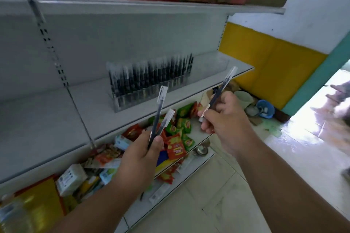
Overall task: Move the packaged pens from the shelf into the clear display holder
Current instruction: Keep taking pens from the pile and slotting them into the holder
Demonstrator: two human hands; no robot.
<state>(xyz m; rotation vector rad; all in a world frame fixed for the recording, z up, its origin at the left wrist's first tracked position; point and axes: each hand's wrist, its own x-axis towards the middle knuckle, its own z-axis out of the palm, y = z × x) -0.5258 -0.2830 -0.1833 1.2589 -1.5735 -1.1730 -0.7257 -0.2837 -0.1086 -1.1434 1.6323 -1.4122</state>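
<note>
Pens in clear sleeves are mid-carry toward the clear display holder (151, 89), which stands half-filled near the front edge of the middle shelf (56, 119). The left hand (140, 157) pinches two packaged pens (159, 113) upright; the right hand (221, 119) has its fingers (206, 125) curled round another pen (221, 89). Next, I judge, each pen must be slotted upright into the holder's free right end.

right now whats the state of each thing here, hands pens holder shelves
left hand: grips two packaged pens, upright
right hand: grips one packaged pen, tilted
clear display holder: left part packed with upright pens, right end empty
lower shelf: strewn with snack packets
</note>
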